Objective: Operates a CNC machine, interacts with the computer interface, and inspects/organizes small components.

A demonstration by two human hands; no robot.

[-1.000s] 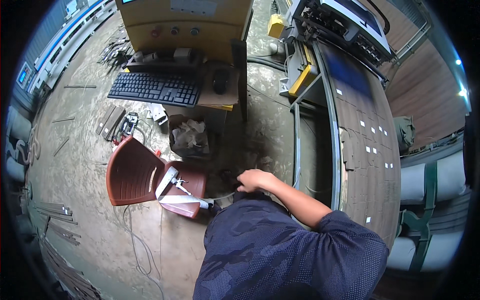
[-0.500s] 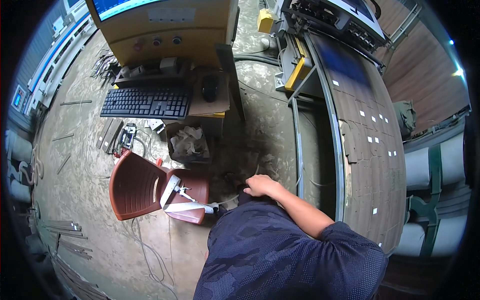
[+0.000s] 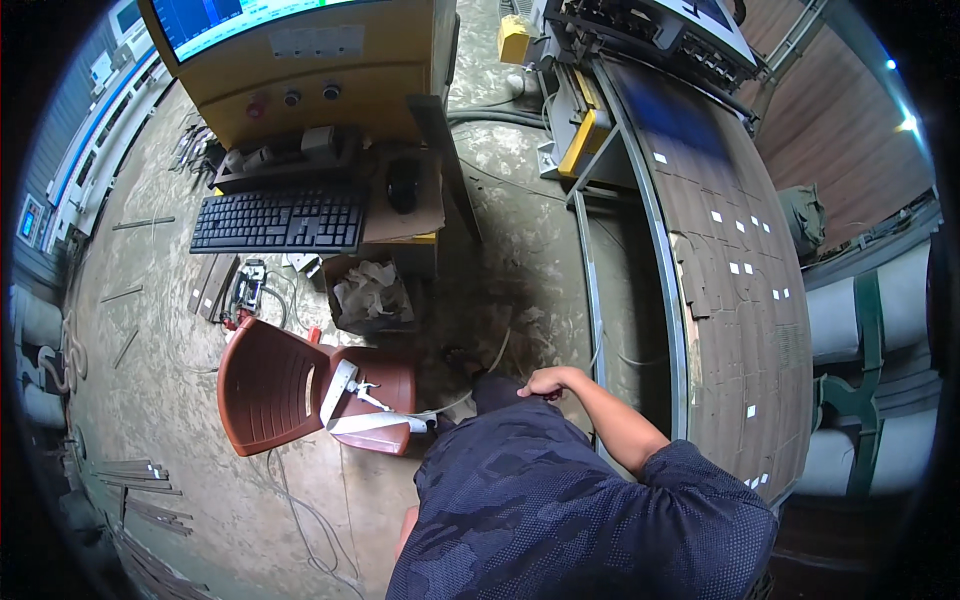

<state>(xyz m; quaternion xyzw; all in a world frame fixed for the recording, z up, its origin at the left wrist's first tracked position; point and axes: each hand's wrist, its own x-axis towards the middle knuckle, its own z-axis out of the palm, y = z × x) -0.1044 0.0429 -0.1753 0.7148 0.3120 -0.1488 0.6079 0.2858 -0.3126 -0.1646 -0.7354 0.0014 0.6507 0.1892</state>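
Observation:
My right hand hangs in front of my dark trousers, fingers curled inward. Something small and dark may sit under the fingers, but I cannot make it out. A strip of skin shows at the left of my patterned dark shirt; the left hand itself is hidden behind my body. Ahead to the left stands a red-brown plastic chair. On its seat lies a white strap-like piece with a metal lever tool, and a pale hose or cord runs from there toward my legs.
A yellow control cabinet with a screen, a black keyboard and a mouse stands ahead. Below it is a box of crumpled paper. At right, a metal-framed table carries brown planks with white labels. Cables lie on the floor.
My right hand has shifted slightly right and down, with its fingers more curled. The whole view has moved a little as my head turned.

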